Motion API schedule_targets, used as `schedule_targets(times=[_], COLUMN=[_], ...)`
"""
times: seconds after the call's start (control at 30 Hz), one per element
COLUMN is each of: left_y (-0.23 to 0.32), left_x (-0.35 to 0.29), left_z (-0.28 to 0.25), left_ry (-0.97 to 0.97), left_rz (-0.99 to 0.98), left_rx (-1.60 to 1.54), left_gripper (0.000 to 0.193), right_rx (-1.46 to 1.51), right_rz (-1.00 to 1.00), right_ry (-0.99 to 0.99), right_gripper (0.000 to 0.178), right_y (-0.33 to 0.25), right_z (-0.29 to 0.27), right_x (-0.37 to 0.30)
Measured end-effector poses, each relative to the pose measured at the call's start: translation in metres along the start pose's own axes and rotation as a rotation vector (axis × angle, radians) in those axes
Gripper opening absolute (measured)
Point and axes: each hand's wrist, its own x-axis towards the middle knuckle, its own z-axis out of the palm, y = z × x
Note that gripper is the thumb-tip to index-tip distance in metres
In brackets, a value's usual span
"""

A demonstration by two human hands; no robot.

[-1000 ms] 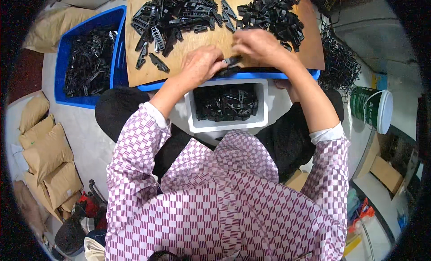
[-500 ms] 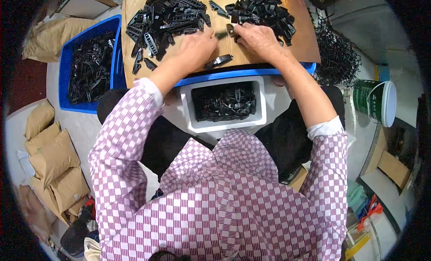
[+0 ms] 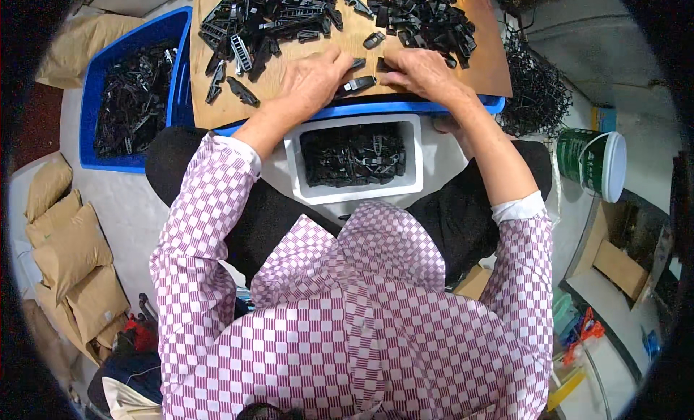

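So, the person in the checked smock just let something go, I think. Half a second ago the right hand [image 3: 423, 74] had a dark piece up near the middle of the worktop [image 3: 224, 113]; now a small black clip [image 3: 374, 40] lies loose about there, and that hand has come back toward the near edge. Looks like one piece is out of hand and the fingers are already on another.

Right now the right hand is narrow, thumb and forefinger pinching a dark part [image 3: 383, 64]. The left hand [image 3: 312, 80] is curled in, fingertips closed on a slim black part [image 3: 358, 63]. Can't make out either one's exact shape. The two hands are close but apart.

Between them, a longer black piece [image 3: 356, 85] lies by the near edge. Behind sit the left pile of ribbed black parts [image 3: 275, 15] and the chunkier right pile [image 3: 426, 22]. Below is a white foam box [image 3: 416, 160] with more black parts inside.
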Motion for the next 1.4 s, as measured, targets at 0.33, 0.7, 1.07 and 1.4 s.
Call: schedule_targets(times=[0.33, 0.7, 1.07, 1.4], left_y=[0.006, -0.016, -0.016, -0.012], left_x=[-0.014, -0.005, 0.000, 0.001], left_z=[0.005, 0.009, 0.005, 0.001], left_ry=[0.117, 0.162, 0.195, 0.133], left_rz=[0.155, -0.041, 0.018, -0.001], left_rx=[0.068, -0.261, -0.307, -0.300], left_gripper=[0.020, 0.016, 0.014, 0.012], right_rx=[0.253, -0.002, -0.037, -0.004], right_rz=[0.185, 0.083, -0.022, -0.115], right_ry=[0.135, 0.066, -0.101, -0.046], right_gripper=[0.026, 0.024, 0.025, 0.027], right_y=[-0.004, -0.013, -0.026, -0.036], right_z=[0.003, -0.003, -0.015, -0.001], right_x=[0.002, 0.010, 0.016, 0.033])
